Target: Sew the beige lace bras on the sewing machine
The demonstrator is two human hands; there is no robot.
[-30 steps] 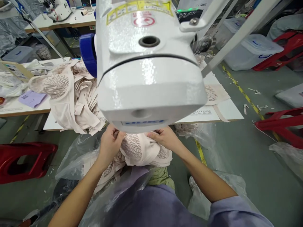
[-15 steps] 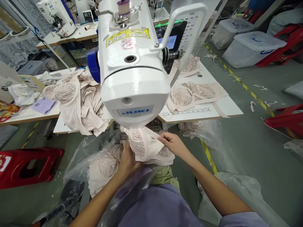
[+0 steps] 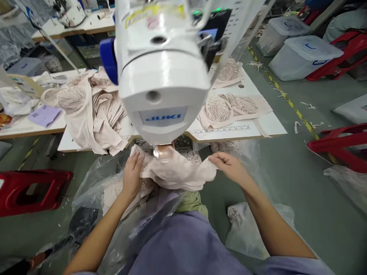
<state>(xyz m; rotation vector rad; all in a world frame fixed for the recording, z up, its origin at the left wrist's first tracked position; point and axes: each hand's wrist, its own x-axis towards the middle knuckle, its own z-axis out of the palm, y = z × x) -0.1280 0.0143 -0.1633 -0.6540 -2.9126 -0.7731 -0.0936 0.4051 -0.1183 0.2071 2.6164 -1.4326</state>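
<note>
A beige garment piece with lace panels point(image 3: 177, 173) is stretched between my hands just below the head of a white JUKI sewing machine point(image 3: 163, 88). My left hand point(image 3: 133, 172) grips its left end, fingers curled on the fabric. My right hand point(image 3: 229, 166) pinches its right end and holds it out to the right. The machine's head hides the fabric's far edge. Below the piece, more beige pieces lie in a clear plastic bag point(image 3: 94, 187).
A heap of beige pieces point(image 3: 91, 110) covers the white table point(image 3: 269, 128) left of the machine; flat lace pieces point(image 3: 229, 107) lie at its right. Red stools point(image 3: 31, 189) stand on the floor left and right. Lidded plastic bins point(image 3: 301, 57) sit far right. Another plastic bag point(image 3: 246, 225) lies by my right arm.
My hands have moved apart and spread the piece out sideways. The left hand has risen to the fabric's left end. The view has shifted, so the machine looks lower and blurred.
</note>
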